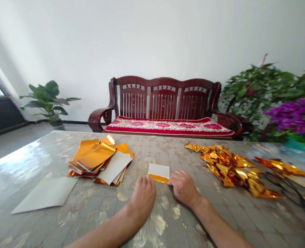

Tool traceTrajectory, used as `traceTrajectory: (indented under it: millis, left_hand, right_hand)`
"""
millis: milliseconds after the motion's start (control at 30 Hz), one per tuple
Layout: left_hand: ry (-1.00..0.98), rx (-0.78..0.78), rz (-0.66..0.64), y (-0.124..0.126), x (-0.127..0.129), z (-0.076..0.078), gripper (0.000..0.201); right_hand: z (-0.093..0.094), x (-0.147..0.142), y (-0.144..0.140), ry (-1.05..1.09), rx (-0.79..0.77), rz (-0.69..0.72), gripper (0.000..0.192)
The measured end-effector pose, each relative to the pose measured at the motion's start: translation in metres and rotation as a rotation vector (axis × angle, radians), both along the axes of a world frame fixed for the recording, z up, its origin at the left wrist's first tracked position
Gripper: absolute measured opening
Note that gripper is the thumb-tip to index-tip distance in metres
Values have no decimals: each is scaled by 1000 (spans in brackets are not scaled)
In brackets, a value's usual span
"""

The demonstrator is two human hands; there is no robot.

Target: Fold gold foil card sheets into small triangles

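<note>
Across the middle of a grey, flower-patterned tabletop (162, 224), a person's left hand (145, 189) and right hand (183, 187) are framing a small rectangle of white paper (159, 169) with a shiny gold foil band (158, 178), each grip narrowly pinching a near corner. Folding is apparently under way; the next move is likely calling for even pressure along the crease.

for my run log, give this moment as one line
small sheet: white, gold near edge | left hand: at left corner | right hand: at right corner
</note>
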State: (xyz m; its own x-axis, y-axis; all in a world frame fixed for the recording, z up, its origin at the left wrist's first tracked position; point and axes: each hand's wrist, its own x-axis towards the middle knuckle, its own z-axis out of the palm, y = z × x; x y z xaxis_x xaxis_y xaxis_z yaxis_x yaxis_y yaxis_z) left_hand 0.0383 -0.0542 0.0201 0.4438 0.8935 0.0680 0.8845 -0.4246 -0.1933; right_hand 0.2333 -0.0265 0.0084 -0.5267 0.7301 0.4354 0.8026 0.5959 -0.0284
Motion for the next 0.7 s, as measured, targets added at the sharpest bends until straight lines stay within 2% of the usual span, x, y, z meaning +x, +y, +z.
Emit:
traceTrajectory:
  millis: [100, 233, 367, 500, 567, 633, 700]
  left_hand:
    - [-86, 17, -23, 5, -4, 1, 29]
    - [-222, 30, 21, 13, -7, -5, 40]
    - [-303, 19, 41, 24, -11, -14, 44]
    - [-328, -29, 22, 35, -20, -18, 44]
    - [-326, -66, -2, 40, -25, -17, 44]
    - [-324, -99, -37, 44, -29, -14, 44]
    - [-323, -134, -75, 47, -31, -11, 44]
  right_hand:
    - [0, -2, -3, -14, 28, 15, 27]
    - [3, -8, -9, -34, 27, 73, 28]
    - [5, -22, -18, -7, -52, 222, 27]
    - [3, -29, -18, 140, -156, 388, 33]
    - [1, -25, -12, 254, -148, 336, 39]
    - [0, -17, -4, 337, -105, 195, 43]
    - [0, -9, 3, 330, -92, 73, 46]
